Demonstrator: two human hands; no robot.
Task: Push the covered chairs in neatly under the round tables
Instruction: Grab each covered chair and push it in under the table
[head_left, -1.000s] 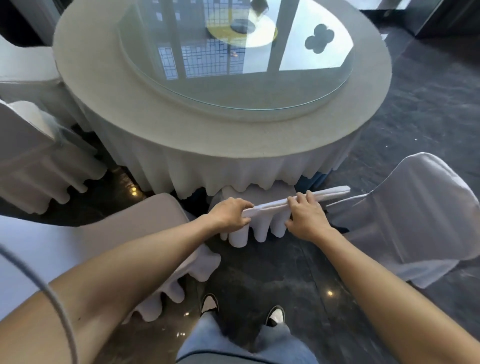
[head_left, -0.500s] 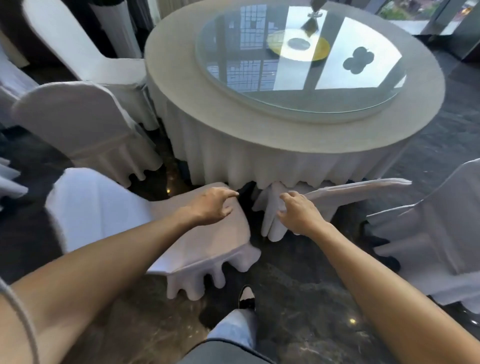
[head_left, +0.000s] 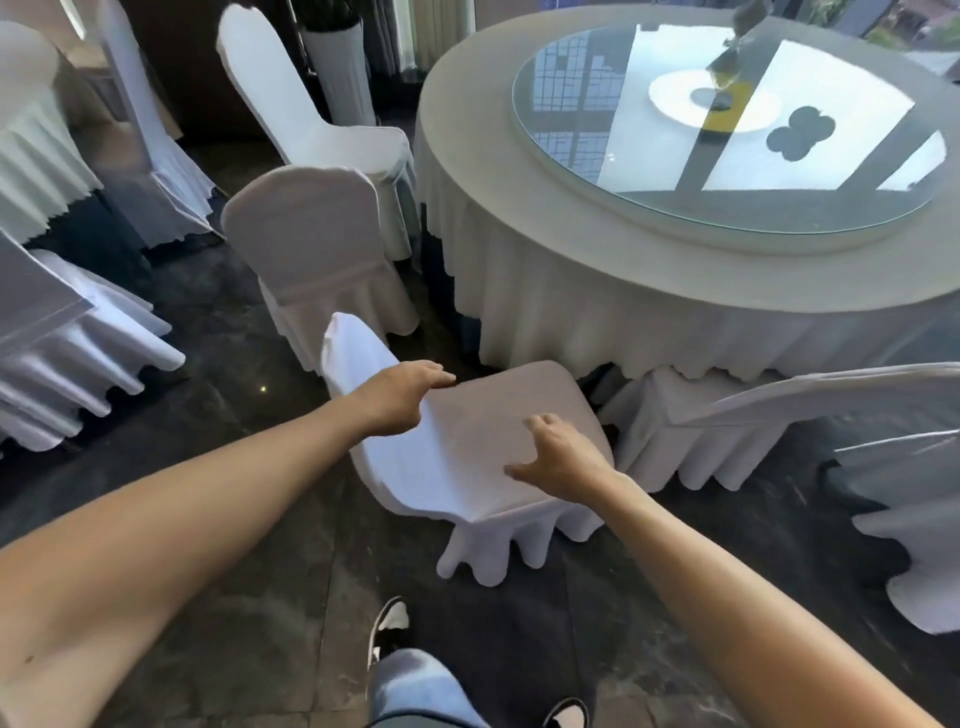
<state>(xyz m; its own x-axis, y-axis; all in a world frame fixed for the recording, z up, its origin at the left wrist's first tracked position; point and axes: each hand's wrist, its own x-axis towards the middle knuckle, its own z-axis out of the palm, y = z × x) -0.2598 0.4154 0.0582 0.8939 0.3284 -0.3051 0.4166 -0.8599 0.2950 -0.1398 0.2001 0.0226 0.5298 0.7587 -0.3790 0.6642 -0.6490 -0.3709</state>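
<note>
A round table (head_left: 524, 218) with a pale cloth and a glass turntable (head_left: 649, 171) fills the upper right. A white-covered chair (head_left: 483, 441) stands in front of it, turned sideways, with its back to the left and its seat clear of the cloth. My left hand (head_left: 402, 397) lies palm down where the seat meets the back. Over the near side of the seat, my right hand (head_left: 563, 460) has its fingers spread and holds nothing. Just to the right, another covered chair (head_left: 727, 421) sits tucked under the tablecloth.
More covered chairs stand around: two at the table's left side (head_left: 306, 234) (head_left: 296, 104), one at the right edge (head_left: 914, 499), one at the far left (head_left: 57, 338). A second clothed table (head_left: 26, 135) shows top left. The floor is dark polished stone. My shoes are at the bottom.
Both hands let go of the top of the tucked-in chair's back and moved left onto the sideways chair. The view swung left with them.
</note>
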